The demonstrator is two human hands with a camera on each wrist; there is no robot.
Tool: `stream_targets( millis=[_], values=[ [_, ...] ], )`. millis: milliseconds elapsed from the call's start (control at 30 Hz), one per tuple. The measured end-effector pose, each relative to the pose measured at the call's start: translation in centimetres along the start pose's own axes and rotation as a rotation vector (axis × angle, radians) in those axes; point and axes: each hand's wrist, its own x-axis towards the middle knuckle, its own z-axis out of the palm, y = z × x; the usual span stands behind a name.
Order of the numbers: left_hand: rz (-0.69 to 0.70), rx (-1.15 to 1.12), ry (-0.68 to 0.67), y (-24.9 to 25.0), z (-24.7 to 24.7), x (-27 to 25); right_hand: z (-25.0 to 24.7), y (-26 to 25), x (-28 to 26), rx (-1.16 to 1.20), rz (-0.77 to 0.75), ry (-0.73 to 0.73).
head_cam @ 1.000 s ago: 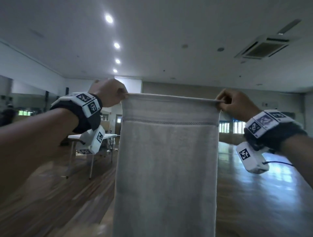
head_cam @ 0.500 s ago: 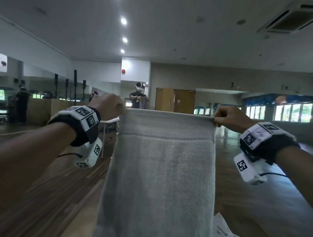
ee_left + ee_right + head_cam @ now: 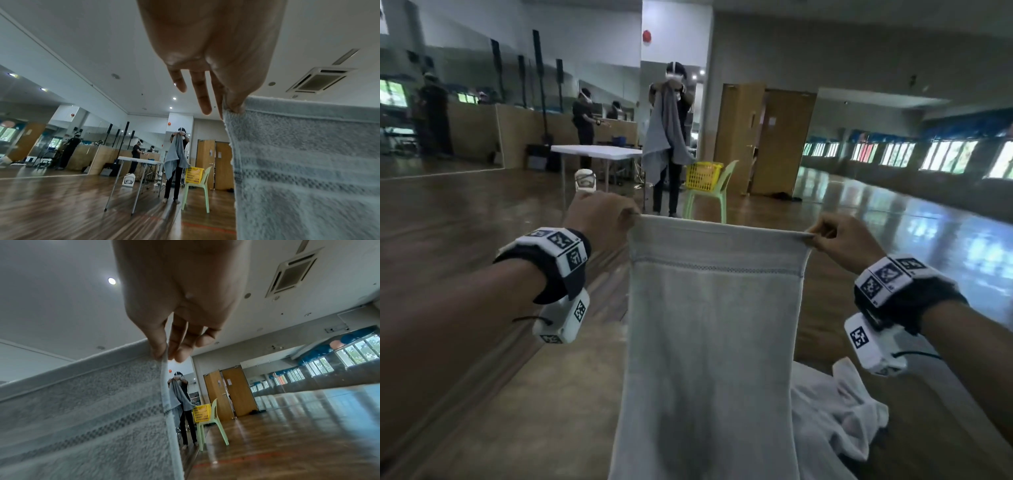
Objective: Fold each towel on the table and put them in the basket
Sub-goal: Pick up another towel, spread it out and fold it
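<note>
A pale grey towel (image 3: 709,342) hangs straight down in front of me, stretched flat by its top edge. My left hand (image 3: 602,214) pinches its upper left corner and my right hand (image 3: 839,236) pinches the upper right corner. In the left wrist view the left hand (image 3: 232,104) nips the towel (image 3: 308,170) between thumb and forefinger, the other fingers straight. The right wrist view shows my right hand (image 3: 162,352) pinching the hem of the towel (image 3: 82,410). A crumpled white towel (image 3: 835,421) lies on the brown table (image 3: 534,411) below.
Ahead, a person stands holding up a grey towel (image 3: 662,137) beside a white folding table (image 3: 595,150). A yellow basket (image 3: 702,176) sits on a light green chair (image 3: 709,198). Wooden doors (image 3: 767,137) and a glossy wood floor lie beyond.
My view has tilted down from the ceiling to the room and table. Both hands have lowered the towel while keeping their pinch on its top corners.
</note>
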Motion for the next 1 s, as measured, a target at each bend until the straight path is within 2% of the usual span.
stream_targets(
  millis=[133, 333, 467, 567, 667, 733, 867, 1000],
  values=[
    [-0.007, -0.096, -0.031, -0.4, 4.0, -3.9, 3.0, 1.8, -3.2, 0.022, 0.009, -0.130],
    [0.107, -0.175, -0.331, 1.0, 9.9, -15.5, 8.2, 5.7, -13.4, -0.149, 0.021, -0.389],
    [0.179, -0.141, -0.580, 2.0, 13.9, -23.3, 12.0, 8.3, -21.8, -0.219, -0.145, -0.494],
    [0.229, -0.082, -0.705, 2.4, 16.2, -27.9, 14.2, 9.8, -26.6, -0.294, -0.282, -0.593],
    [0.221, -0.118, -0.661, 2.2, 17.6, -30.5, 15.8, 10.9, -29.3, -0.378, -0.366, -0.618],
    [0.193, -0.101, -0.623, 1.7, 18.3, -30.4, 16.5, 11.0, -29.5, -0.411, -0.380, -0.571],
    [0.089, -0.043, -0.639, 1.2, 19.3, -28.2, 18.3, 10.0, -27.8, -0.536, -0.392, -0.514],
    [-0.005, 0.042, -0.613, 1.0, 20.5, -25.7, 20.6, 9.1, -24.8, -0.672, -0.315, -0.557]
  ],
)
